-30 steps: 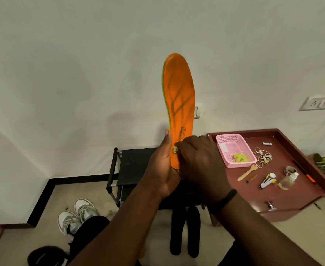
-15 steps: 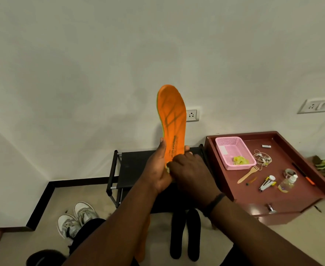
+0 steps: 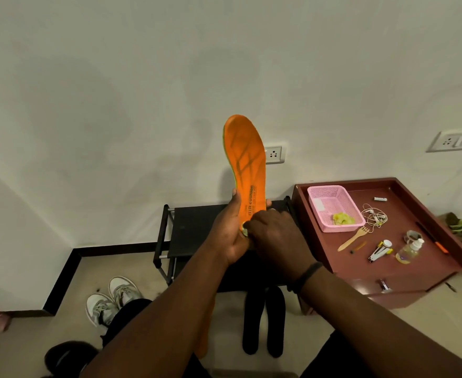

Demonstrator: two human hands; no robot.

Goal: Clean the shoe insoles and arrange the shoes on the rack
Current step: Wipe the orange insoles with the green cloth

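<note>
Since the frame a second earlier, the long orange foam insole has been lowered against the white wall, so that a white wall socket behind its right edge is now uncovered, and the right hand has been drawn down toward the heel end. At the far left, a pair of grey-and-white sneakers is seen on the beige floor, well apart from the black metal shoe rack standing against the wall; nothing is seen yet on its top shelf. The insole is held upright in front of the rack, its heel gripped by the left hand, thumb on the left edge and fingers wrapped behind. The right hand is pinched on a small pale wad, probably a cloth or wipe, pressed to the printed heel. The thin foam could be folded or creased if rubbed too hard, since only the heel is supported and the toe stands free. The wad is small and could be dropped. A second orange insole and two black insoles lie on the floor below, where they could be stepped on. To the right, a clear plastic bottle stands on the maroon tray-topped table, near a pink plastic basket, and could be knocked over during a reach.
</note>
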